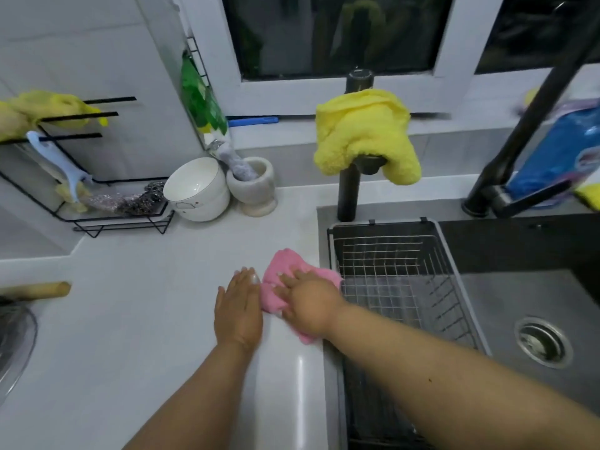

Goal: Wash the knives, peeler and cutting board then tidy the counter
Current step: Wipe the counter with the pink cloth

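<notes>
The right hand presses flat, fingers spread, on the pink cloth just left of the sink to wipe the counter, the left hand resting flat and empty beside it for balance, while the peeler hangs on the rack far left of the sink.

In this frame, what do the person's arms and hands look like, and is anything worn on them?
Both forearms are bare to the bottom edge of the frame, with no sleeves in view. The left hand and right hand wear no gloves, and no rings, watch or bracelets are visible. The right forearm has a small dark spot.
</notes>
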A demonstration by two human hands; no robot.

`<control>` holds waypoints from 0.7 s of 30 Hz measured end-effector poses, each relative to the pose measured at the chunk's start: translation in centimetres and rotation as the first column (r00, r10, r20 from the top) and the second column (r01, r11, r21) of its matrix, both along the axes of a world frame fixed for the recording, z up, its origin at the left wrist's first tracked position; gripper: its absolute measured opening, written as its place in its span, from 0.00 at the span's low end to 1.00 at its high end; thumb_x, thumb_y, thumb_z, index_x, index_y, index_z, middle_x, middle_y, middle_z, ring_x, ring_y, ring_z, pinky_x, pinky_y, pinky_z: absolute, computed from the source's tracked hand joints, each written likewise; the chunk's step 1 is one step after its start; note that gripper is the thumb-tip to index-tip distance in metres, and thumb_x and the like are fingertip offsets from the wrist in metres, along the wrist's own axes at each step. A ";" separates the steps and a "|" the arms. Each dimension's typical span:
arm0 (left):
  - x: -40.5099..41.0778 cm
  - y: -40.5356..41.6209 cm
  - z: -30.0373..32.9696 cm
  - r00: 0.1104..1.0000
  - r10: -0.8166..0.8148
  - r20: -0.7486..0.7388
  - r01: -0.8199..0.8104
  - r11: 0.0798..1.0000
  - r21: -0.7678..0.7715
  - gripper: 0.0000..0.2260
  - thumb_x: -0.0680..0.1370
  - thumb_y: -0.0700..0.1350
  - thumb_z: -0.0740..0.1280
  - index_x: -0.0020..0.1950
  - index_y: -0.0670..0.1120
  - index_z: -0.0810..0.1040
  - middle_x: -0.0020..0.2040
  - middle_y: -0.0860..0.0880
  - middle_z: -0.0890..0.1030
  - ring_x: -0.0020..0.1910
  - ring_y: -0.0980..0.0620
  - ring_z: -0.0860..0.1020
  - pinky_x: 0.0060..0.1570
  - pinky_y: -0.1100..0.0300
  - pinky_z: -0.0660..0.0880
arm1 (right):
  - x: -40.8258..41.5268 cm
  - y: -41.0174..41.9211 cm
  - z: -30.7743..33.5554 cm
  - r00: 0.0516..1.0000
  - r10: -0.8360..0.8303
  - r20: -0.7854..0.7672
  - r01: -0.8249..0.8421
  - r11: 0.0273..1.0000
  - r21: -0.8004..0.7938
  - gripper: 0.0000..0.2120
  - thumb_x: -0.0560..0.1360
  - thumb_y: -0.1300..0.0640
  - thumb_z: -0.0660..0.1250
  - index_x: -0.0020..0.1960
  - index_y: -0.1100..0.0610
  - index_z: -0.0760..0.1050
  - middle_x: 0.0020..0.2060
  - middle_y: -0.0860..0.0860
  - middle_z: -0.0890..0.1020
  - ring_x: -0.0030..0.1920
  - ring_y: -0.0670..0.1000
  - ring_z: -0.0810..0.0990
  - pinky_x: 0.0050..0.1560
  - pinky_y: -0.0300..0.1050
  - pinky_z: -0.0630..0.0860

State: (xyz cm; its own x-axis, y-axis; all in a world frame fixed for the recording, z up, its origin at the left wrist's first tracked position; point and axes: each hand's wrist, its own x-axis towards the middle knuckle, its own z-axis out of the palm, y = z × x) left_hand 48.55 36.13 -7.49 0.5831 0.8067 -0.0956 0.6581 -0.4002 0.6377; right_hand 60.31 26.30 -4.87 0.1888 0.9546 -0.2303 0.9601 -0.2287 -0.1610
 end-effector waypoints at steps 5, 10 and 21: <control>0.4 -0.3 1.3 0.996 0.039 0.082 -0.025 0.986 -0.163 0.24 0.83 0.56 0.45 0.75 0.48 0.64 0.76 0.52 0.60 0.77 0.53 0.52 0.75 0.55 0.39 | -2.0 -4.4 3.0 0.962 -0.153 -0.225 0.136 0.987 -0.090 0.21 0.75 0.54 0.68 0.67 0.53 0.72 0.64 0.53 0.76 0.60 0.54 0.76 0.59 0.51 0.75; 4.1 -3.0 2.8 0.966 0.062 0.252 0.041 0.922 -0.386 0.32 0.77 0.68 0.46 0.71 0.51 0.71 0.73 0.50 0.69 0.74 0.50 0.63 0.75 0.52 0.54 | 1.7 -8.8 6.1 0.069 -0.421 -0.905 0.702 0.664 -0.256 0.13 0.81 0.50 0.58 0.53 0.55 0.78 0.37 0.52 0.83 0.32 0.48 0.81 0.34 0.42 0.80; 13.7 -7.4 1.1 0.900 -0.377 -0.221 0.408 0.906 0.115 0.27 0.82 0.58 0.43 0.78 0.47 0.55 0.79 0.48 0.52 0.78 0.52 0.48 0.76 0.52 0.40 | 16.8 -9.8 7.9 0.268 -0.393 -0.879 0.944 0.292 0.157 0.16 0.81 0.47 0.54 0.55 0.56 0.75 0.39 0.53 0.82 0.39 0.54 0.80 0.37 0.45 0.76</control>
State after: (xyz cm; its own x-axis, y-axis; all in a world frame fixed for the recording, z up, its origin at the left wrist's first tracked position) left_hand 62.26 28.75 -6.36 0.8386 0.5294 -0.1283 0.5286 -0.7340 0.4264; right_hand 77.12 16.55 3.01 0.9065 0.4050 -0.1196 0.0102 -0.3041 -0.9526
